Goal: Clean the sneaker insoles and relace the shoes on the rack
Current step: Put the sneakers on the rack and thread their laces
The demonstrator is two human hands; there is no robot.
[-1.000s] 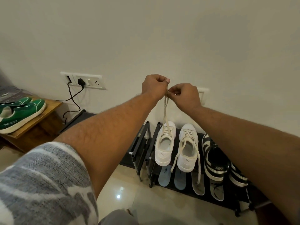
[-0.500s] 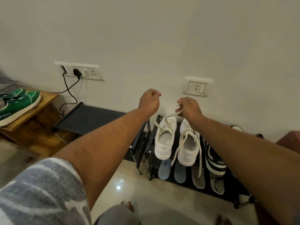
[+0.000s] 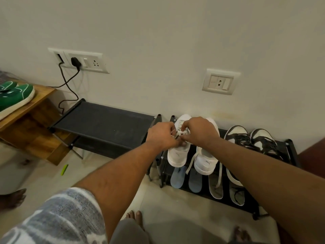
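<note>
Two white sneakers stand side by side on the top shelf of a black shoe rack (image 3: pixel 291 150). Over the left white sneaker (image 3: pixel 176 155), my left hand (image 3: pixel 161 135) and my right hand (image 3: pixel 199 132) meet, and both pinch its cream lace (image 3: pixel 178 135) at the eyelets. The right white sneaker (image 3: pixel 206 162) has a loose lace (image 3: pixel 190 164) hanging down over the rack's front. Several insoles lie on the lower shelf: two blue insoles (image 3: pixel 177 177) and two grey ones (image 3: pixel 216 188).
A black-and-white pair of sneakers (image 3: pixel 246 138) sits right of the white ones. A second black rack (image 3: pixel 103 125) stands to the left. Green sneakers (image 3: pixel 14 97) rest on a wooden table (image 3: pixel 37 101). A green object (image 3: pixel 64 169) lies on the floor. My bare feet (image 3: pixel 134 217) are below.
Both hands came down from chest height, where they held the lace ends up, to the left white sneaker's eyelets. The view tilted downward.
</note>
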